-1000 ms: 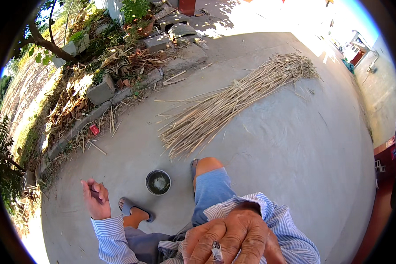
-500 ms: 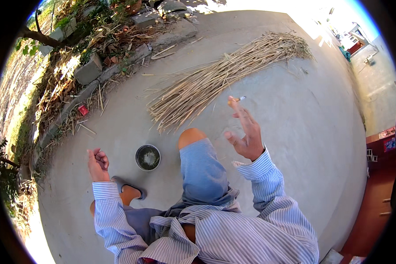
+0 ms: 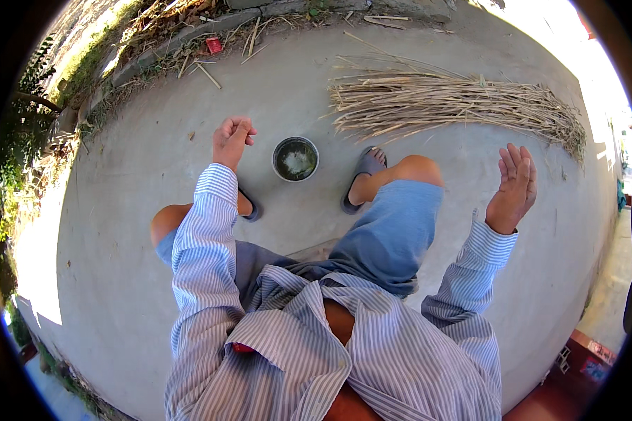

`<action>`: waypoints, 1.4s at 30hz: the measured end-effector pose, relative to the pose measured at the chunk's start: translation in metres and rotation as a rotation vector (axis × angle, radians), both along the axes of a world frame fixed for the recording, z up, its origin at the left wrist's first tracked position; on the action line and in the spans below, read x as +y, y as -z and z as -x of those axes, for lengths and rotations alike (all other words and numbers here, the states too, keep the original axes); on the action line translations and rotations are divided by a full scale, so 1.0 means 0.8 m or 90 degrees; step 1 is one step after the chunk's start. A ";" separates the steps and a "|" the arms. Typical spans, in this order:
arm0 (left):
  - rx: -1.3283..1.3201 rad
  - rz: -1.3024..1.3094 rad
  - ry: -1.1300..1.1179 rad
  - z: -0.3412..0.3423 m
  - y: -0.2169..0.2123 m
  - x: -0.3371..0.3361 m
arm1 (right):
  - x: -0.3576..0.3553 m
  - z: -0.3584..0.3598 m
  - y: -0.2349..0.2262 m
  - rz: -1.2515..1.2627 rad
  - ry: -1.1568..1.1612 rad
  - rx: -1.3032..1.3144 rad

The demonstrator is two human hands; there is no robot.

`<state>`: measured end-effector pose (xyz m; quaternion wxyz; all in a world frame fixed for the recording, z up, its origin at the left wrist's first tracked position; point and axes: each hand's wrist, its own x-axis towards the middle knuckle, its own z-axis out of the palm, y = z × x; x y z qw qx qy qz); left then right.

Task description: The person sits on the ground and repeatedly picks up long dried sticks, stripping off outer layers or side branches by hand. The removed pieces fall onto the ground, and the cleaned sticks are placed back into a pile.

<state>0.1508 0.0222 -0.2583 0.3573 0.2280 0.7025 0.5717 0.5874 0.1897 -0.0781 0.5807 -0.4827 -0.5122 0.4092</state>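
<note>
My left hand [image 3: 232,144] hangs in the air left of a small round bucket [image 3: 277,160] of dark liquid with a pale patch on it. Its fingers are curled in, and nothing shows in them. On the other side, my right hand [image 3: 512,189] is raised past my knee with its fingers stretched out. I see no cigarette in it now; the far side of the hand is hidden. Beyond the right hand lies a long bundle of dry stalks [image 3: 442,102] on the concrete, and neither hand touches it.
My sandalled feet [image 3: 365,172] stand either side of the bucket. A low kerb [image 3: 182,38] with dry plant litter runs along the far left, near a small red packet [image 3: 213,45] and loose stalks [image 3: 208,76]. Something dark red [image 3: 562,382] stands at the lower right.
The view has swung, so the bundle and bucket sit farther right and higher. The cigarette at my right fingertips is out of sight. That hand has moved out to the right.
</note>
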 end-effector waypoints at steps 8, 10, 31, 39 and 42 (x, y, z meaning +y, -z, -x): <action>0.353 0.252 0.255 -0.070 0.203 0.023 | 0.063 0.196 0.035 -0.015 -0.354 -0.108; 0.480 0.325 0.326 -0.088 0.238 0.020 | 0.062 0.202 0.069 -0.059 -0.320 -0.313; 0.591 0.353 0.537 -0.097 0.353 0.048 | 0.098 0.204 0.094 -0.041 -0.646 -0.597; 0.613 0.374 0.460 -0.098 0.314 0.062 | 0.272 0.150 0.292 0.099 -0.397 -0.769; 0.661 0.391 0.449 -0.102 0.325 0.058 | 0.323 0.166 0.341 0.124 -0.313 -0.890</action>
